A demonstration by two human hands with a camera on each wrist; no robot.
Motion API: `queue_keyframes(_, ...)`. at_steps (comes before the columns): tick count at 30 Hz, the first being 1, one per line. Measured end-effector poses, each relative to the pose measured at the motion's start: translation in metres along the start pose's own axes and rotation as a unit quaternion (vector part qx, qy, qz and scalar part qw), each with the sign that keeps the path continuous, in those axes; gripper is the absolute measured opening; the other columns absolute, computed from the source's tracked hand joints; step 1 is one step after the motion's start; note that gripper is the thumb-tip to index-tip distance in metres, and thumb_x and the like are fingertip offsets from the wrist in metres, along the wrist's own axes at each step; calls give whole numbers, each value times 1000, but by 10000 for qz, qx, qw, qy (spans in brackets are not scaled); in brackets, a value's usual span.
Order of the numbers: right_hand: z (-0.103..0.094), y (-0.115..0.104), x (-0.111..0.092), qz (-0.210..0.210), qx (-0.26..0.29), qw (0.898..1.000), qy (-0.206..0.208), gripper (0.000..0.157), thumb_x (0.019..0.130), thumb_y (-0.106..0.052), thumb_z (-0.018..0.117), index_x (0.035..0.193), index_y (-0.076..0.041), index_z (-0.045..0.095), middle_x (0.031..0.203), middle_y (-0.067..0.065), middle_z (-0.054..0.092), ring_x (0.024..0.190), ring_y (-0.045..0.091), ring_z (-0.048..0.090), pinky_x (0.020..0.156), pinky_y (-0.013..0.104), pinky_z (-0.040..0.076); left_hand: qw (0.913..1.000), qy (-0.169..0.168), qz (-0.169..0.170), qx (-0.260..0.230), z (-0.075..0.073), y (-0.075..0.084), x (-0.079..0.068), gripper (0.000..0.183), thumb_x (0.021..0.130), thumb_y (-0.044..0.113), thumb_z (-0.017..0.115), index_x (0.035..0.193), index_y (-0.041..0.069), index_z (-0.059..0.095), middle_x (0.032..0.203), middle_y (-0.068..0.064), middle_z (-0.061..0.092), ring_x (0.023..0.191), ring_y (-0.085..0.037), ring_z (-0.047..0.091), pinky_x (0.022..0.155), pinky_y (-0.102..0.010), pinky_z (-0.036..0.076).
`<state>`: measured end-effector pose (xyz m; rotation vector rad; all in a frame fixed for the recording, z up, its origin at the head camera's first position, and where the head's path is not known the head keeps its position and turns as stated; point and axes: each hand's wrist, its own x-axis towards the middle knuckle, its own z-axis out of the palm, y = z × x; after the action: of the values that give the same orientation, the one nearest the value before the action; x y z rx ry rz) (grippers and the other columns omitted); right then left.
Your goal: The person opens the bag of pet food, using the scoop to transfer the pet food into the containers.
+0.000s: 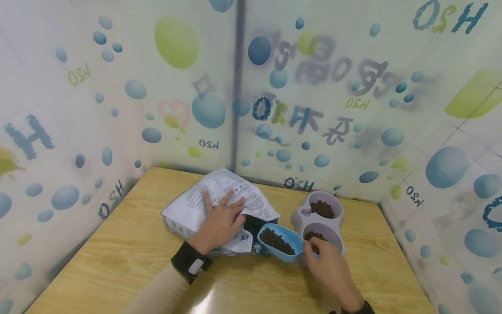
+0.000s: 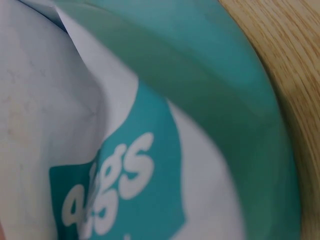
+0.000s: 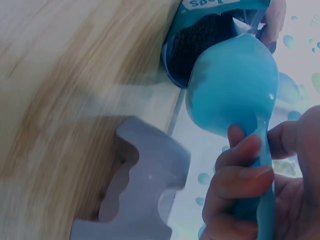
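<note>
My right hand (image 1: 328,268) grips the handle of a blue scoop (image 1: 288,256), its fingers wrapped round it in the right wrist view. Brown kibble (image 1: 276,241) lies in the scoop, which is held level by the mouth of a white pet food bag (image 1: 231,183). Spread over the top of the lying bag, my left hand (image 1: 221,222) rests with straight fingers. More kibble (image 3: 195,42) shows inside the open bag in the right wrist view. To the right, a grey-purple double bowl (image 1: 300,218) holds kibble in both compartments, the nearer partly behind my right hand.
Everything lies on a wood-grain table (image 1: 129,244). Walls covered with a bubble-print sheet (image 1: 274,144) stand close behind the table and on both sides. The bag lies left of the double bowl, near the back edge.
</note>
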<state>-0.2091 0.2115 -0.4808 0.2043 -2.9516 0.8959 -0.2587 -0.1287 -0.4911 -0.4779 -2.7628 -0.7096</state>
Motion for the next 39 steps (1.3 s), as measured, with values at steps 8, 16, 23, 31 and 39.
queue_keyframes(8,-10,10,0,-7,-170,9996,212,42,116,-20,65,76,-18,56,70,-5,51,65,12,49,58,25,37,10000,12,0,-7,-2,3,-1,52,117,40,49,148,11,79,172,-7,63,181,-40,29,129,-90,-30)
queue_keyframes(16,-20,18,1,212,-267,9992,192,38,117,-24,63,80,-17,61,74,-4,59,68,14,52,59,28,38,10000,24,0,-6,-2,3,-1,53,117,40,48,147,11,80,172,-7,63,181,-40,30,129,-89,-30)
queue_keyframes(23,-30,24,2,307,-323,9986,277,35,116,-24,62,82,-17,67,83,-1,71,76,16,59,67,33,47,10000,48,-7,-11,-1,3,-1,54,117,40,49,150,9,78,172,-7,64,181,-40,31,130,-90,-29)
queue_keyframes(31,-45,37,6,310,-420,9982,293,40,119,-27,59,80,-16,62,79,-1,66,72,16,56,62,31,44,10000,57,22,-35,0,2,0,53,117,39,49,149,9,78,172,-8,64,181,-40,31,129,-90,-29)
queue_keyframes(39,-62,45,10,634,-578,9962,148,47,121,-48,55,101,-12,78,89,3,76,75,17,61,63,32,48,10000,47,-11,14,1,1,-1,53,117,40,48,149,10,79,172,-7,63,182,-39,29,130,-89,-29)
